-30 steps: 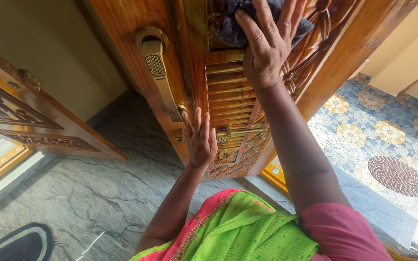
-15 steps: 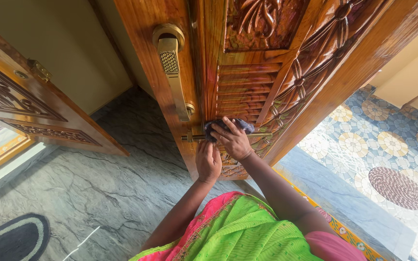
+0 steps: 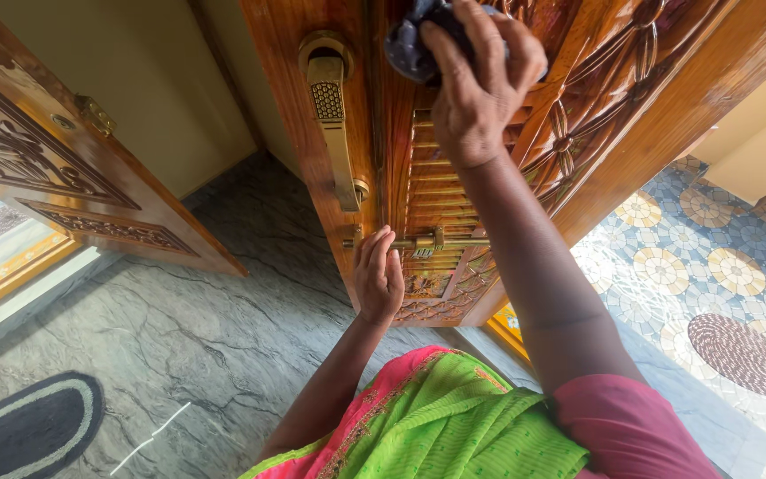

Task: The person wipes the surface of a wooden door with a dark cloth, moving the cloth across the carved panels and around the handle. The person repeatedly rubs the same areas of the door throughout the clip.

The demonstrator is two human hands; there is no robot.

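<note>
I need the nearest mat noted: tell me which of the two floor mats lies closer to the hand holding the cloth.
The round brown woven mat on the patterned tiles, on the right hand's side. The dark oval mat lies far off on the grey floor at lower left.

Under me is a grey marble floor (image 3: pixel 179 328) with dark veins running through it. At my eight o'clock an oval dark mat (image 3: pixel 33 430) with a pale border lies flat on it. At four o'clock the floor changes to patterned blue and yellow tiles (image 3: pixel 711 266), where a round brown woven mat (image 3: pixel 742 353) rests.
</note>
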